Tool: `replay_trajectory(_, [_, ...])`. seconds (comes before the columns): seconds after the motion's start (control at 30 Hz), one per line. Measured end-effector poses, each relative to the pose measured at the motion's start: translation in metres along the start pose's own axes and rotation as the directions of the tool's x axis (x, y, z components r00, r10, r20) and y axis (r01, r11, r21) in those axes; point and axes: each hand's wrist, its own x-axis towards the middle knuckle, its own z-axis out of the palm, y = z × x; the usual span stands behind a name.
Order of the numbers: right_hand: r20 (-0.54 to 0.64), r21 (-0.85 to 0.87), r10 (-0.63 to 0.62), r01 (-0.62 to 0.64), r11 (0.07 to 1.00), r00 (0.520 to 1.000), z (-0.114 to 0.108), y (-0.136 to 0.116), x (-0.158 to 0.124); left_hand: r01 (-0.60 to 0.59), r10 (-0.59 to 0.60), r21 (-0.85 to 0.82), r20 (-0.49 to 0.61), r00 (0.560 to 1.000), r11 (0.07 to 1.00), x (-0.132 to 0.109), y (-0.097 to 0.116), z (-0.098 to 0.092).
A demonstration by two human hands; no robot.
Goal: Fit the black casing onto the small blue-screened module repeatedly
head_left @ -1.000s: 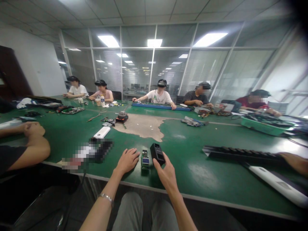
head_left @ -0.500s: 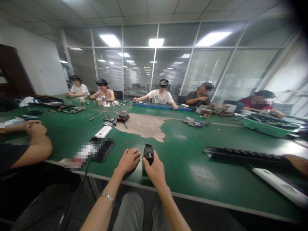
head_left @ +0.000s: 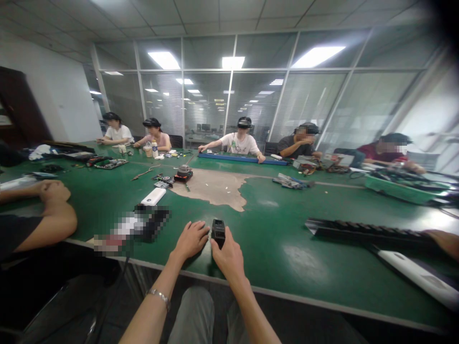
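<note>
My right hand (head_left: pixel 227 260) is wrapped around a small black plastic box (head_left: pixel 218 233), whose top sticks out above my fingers. Just to its left, my left hand (head_left: pixel 191 240) lies on the green bench top (head_left: pixel 272 248) with its fingers slightly curled, holding nothing. A silver bracelet (head_left: pixel 158 296) circles my left wrist. The small circuit board seen earlier between my hands is now hidden behind my right hand and the box.
A white power bank (head_left: pixel 153 196) and a pixelated object (head_left: pixel 132 229) lie left of my hands. A neighbour's resting hand (head_left: pixel 53 191) is further left. A long black strip (head_left: pixel 369 234) and a white bar (head_left: pixel 412 272) lie to the right. Several people work along the far bench.
My right hand has moved left with the black box, bringing it beside my left hand and over the circuit board, which is now out of sight. My left hand has barely moved.
</note>
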Motion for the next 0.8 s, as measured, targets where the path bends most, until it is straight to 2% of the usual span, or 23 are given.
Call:
replay_trajectory(0.13, [-0.017, 0.03, -0.062, 0.062, 0.998, 0.998, 0.014, 0.016, -0.007, 0.01, -0.01, 0.003, 0.006, 1.0, 1.0, 0.001, 0.001, 0.0])
replay_trajectory(0.27, [-0.14, 0.023, -0.193, 0.198, 0.98, 0.971, 0.027, 0.033, -0.007, 0.01, -0.01, 0.011, 0.005, 1.0, 1.0, 0.001, 0.001, 0.0])
replay_trajectory(0.33, [-0.164, 0.007, -0.224, 0.228, 0.974, 0.961, 0.029, 0.036, -0.006, 0.008, -0.008, 0.017, 0.0, 1.0, 1.0, 0.001, 0.001, 0.0])
replay_trajectory(0.57, [-0.178, -0.038, -0.166, 0.162, 0.986, 0.97, 0.027, 0.028, -0.001, 0.005, -0.005, 0.023, -0.005, 1.0, 1.0, 0.002, 0.001, 0.002])
replay_trajectory(0.8, [-0.237, -0.055, -0.111, 0.1, 0.993, 0.965, 0.04, 0.029, -0.001, 0.005, -0.006, 0.02, 0.006, 1.0, 1.0, 0.003, 0.0, 0.001])
